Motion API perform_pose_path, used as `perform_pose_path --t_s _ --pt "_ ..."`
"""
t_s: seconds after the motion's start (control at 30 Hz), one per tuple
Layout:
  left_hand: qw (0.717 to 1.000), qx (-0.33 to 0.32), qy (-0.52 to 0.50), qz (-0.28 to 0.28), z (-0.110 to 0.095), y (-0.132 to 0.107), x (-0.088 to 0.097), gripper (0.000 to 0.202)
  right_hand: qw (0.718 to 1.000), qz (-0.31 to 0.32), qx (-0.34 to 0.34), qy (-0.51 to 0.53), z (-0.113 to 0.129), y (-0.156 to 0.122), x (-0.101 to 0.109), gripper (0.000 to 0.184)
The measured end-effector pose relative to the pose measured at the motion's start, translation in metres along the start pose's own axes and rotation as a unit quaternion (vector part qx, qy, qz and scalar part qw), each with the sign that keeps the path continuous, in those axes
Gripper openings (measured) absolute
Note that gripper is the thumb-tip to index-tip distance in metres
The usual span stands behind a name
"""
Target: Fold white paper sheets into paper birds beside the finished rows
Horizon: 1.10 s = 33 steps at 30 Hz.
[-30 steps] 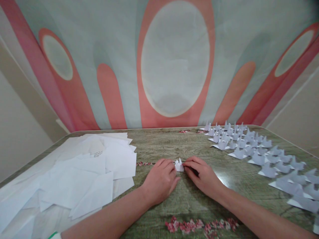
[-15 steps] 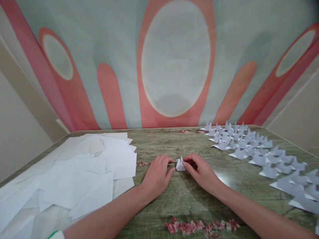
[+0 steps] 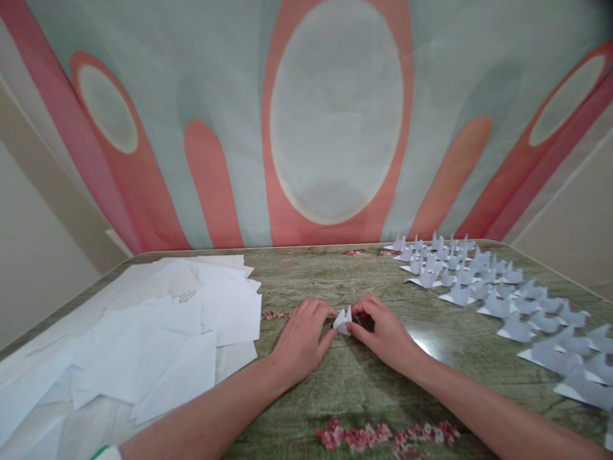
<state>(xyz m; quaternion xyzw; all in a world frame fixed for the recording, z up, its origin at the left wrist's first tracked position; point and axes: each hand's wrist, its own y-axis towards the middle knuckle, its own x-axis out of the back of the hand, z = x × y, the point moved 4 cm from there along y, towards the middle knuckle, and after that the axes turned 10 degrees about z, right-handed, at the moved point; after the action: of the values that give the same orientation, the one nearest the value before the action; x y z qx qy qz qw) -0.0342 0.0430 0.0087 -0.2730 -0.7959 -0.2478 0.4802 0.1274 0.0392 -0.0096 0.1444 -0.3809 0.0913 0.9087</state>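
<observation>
A small folded white paper figure (image 3: pixel 342 322) with pointed tips is between my two hands, over the middle of the table. My left hand (image 3: pixel 305 332) has its thumb and fingertips at the figure's left side, closed on its edge. From the other side, my right hand (image 3: pixel 380 324) pinches the figure's right part between thumb and fingers. The folds under my fingertips are partly hidden. Off to the right stand rows of folded white paper cranes (image 3: pixel 498 300), similar in look to the figure in my hands.
Loose white paper sheets (image 3: pixel 158 345) lie in a spread pile on the left of the wood-grain table (image 3: pixel 306 409). Pink blossom prints (image 3: pixel 387 436) decorate its surface. A patterned pink and grey-green backdrop (image 3: pixel 335 115) rises behind the far edge.
The paper figure has shifted slightly left and tilted, its tips spread further apart. My left fingertips now touch its left side; the right hand keeps its pinch.
</observation>
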Motion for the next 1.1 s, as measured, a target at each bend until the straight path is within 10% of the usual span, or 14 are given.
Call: perform_pose_path --t_s 1.1 --pt "0.997 -0.052 -0.056 -0.007 -0.003 0.001 0.001 0.005 0.990 0.035 0.139 -0.018 0.021 -0.010 -0.003 0.005"
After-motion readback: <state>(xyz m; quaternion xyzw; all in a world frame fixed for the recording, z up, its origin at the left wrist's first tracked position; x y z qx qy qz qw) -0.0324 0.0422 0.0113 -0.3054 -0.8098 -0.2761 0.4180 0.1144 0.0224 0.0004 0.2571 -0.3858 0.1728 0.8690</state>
